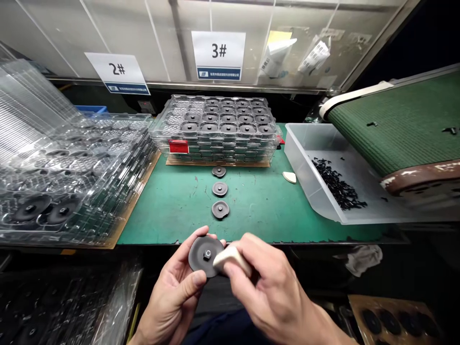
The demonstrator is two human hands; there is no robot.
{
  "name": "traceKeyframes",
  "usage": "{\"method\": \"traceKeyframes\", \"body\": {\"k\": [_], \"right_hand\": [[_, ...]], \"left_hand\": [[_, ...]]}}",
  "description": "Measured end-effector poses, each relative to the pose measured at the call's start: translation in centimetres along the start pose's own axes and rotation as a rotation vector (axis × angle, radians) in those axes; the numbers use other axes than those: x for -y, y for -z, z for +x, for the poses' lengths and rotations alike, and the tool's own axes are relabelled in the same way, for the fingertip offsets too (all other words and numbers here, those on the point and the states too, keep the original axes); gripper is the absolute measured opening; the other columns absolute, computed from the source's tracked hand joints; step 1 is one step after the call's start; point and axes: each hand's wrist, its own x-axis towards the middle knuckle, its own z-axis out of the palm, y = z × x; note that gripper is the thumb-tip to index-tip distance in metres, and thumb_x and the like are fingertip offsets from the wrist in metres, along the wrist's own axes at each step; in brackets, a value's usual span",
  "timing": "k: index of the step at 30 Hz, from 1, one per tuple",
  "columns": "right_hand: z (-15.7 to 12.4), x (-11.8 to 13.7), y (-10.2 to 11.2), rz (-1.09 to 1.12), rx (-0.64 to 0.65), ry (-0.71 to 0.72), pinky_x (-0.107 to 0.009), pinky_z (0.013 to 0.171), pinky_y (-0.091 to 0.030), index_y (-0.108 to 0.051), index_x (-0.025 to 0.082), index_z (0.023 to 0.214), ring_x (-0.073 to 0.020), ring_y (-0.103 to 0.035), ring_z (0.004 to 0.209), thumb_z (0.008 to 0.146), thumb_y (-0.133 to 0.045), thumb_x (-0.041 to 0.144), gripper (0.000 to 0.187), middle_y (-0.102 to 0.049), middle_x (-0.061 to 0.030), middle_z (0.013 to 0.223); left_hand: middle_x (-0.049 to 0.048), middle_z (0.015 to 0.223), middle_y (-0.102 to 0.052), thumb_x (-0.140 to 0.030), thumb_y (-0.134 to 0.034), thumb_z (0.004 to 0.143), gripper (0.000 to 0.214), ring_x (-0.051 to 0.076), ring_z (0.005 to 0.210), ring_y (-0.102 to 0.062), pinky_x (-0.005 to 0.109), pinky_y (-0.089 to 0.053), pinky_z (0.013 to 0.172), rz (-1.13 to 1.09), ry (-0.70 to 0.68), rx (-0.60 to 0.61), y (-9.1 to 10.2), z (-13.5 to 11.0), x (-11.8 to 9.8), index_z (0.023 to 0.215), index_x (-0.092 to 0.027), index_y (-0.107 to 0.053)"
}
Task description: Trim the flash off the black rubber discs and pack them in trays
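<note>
Disc [200, 253] in left hand [172, 292], block [230, 256] in right hand [276, 292], three discs [220, 189] beyond.

Bare green mat [266, 211] w/ 3 discs [220, 189] mid; tray stacks [82, 163] L & rear, bin [309, 177] R.

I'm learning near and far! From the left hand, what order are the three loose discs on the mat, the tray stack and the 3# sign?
From the left hand, which holds a dark disc:
1. Front loose disc, middle of the mat.
2. Middle loose disc, just behind.
3. Back loose disc, farther back.
4. Tray stack, mat's back.
5. 3# sign, up high.
</note>
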Motion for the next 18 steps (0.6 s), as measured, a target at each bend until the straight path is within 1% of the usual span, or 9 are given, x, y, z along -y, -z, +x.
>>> {"method": "traceKeyframes", "body": {"k": [2,5,6,9,10,13,14,16,18], "right_hand": [[0.08,-0.02,0.07,0.021,0.057,0.012,-0.029,0.064,-0.031,-0.040,0.021,0.078,-0.0115,-0.039,0.065,0.103,-0.050,0.019,0.027,-0.043,0.0021,0.077],[0.11,-0.15,-0.01,-0.089,-0.026,0.012,-0.030,0.065,-0.029,-0.042,0.021,0.081,-0.0123,-0.039,0.067,0.105,-0.048,0.019,0.025,-0.043,0.0020,0.078],[0.08,-0.19,-0.05,-0.087,-0.024,0.009,-0.030,0.065,-0.029,-0.041,0.021,0.081,-0.0124,-0.039,0.066,0.105,-0.048,0.018,0.025,-0.043,0.0021,0.078],[0.02,-0.29,-0.08,-0.024,0.079,0.027,-0.030,0.063,-0.030,-0.040,0.021,0.080,-0.0119,-0.040,0.065,0.103,-0.050,0.019,0.026,-0.044,0.0024,0.078],[0.03,-0.32,-0.04,-0.041,0.086,0.034,-0.030,0.063,-0.030,-0.041,0.021,0.081,-0.0120,-0.040,0.066,0.104,-0.050,0.019,0.024,-0.045,0.0022,0.078],[0.21,-0.41,0.19,-0.146,0.029,0.035,-0.030,0.065,-0.029,-0.047,0.021,0.085,-0.0130,-0.042,0.068,0.106,-0.048,0.019,0.020,-0.049,0.0013,0.081],[0.29,-0.42,0.31,-0.152,0.047,0.038,-0.030,0.065,-0.029,-0.046,0.021,0.084,-0.0129,-0.042,0.068,0.105,-0.048,0.018,0.021,-0.049,0.0015,0.081],[0.42,-0.45,0.56,-0.145,0.141,0.045,-0.030,0.064,-0.028,-0.042,0.021,0.082,-0.0125,-0.042,0.067,0.103,-0.051,0.019,0.023,-0.048,0.0026,0.079],[0.51,-0.49,0.78,-0.193,0.188,0.043,-0.031,0.063,-0.028,-0.043,0.022,0.082,-0.0129,-0.042,0.067,0.103,-0.052,0.021,0.023,-0.048,0.0027,0.080]], "left_hand": [[0.0076,0.141,-0.069,-0.027,-0.084,0.081,0.067,0.030,0.135,-0.059,0.032,-0.050,0.110,-0.029,0.005,0.016,0.21,0.06,0.06,0.144,-0.033,-0.060],[0.0074,0.135,-0.073,-0.025,-0.081,0.084,0.065,0.026,0.130,-0.063,0.025,-0.053,0.104,-0.056,-0.007,0.027,0.49,0.21,0.22,0.145,-0.031,-0.060],[0.0075,0.133,-0.074,-0.025,-0.079,0.086,0.062,0.025,0.128,-0.065,0.024,-0.053,0.103,-0.068,-0.002,0.022,0.55,0.26,0.25,0.145,-0.031,-0.060],[0.0079,0.127,-0.077,-0.030,-0.074,0.091,0.054,0.024,0.122,-0.069,0.027,-0.055,0.103,-0.119,0.033,0.010,0.51,0.33,0.16,0.144,-0.029,-0.062],[0.0079,0.125,-0.078,-0.031,-0.074,0.091,0.052,0.025,0.120,-0.070,0.028,-0.056,0.102,-0.133,0.038,0.007,0.44,0.31,0.06,0.142,-0.028,-0.063],[0.0081,0.123,-0.079,-0.034,-0.074,0.091,0.047,0.023,0.111,-0.073,0.028,-0.059,0.097,-0.155,0.062,-0.018,0.19,0.15,-0.30,0.136,-0.024,-0.069],[0.0084,0.124,-0.079,-0.035,-0.073,0.092,0.044,0.022,0.108,-0.074,0.027,-0.060,0.095,-0.164,0.076,-0.033,0.13,0.09,-0.38,0.134,-0.022,-0.070],[0.0087,0.123,-0.079,-0.035,-0.070,0.094,0.041,0.020,0.102,-0.074,0.026,-0.062,0.089,-0.181,0.103,-0.048,0.05,0.00,-0.42,0.133,-0.021,-0.071],[0.0084,0.117,-0.080,-0.035,-0.069,0.095,0.040,0.020,0.093,-0.075,0.028,-0.064,0.081,-0.190,0.120,-0.029,-0.01,-0.01,-0.31,0.131,-0.020,-0.072]]}}
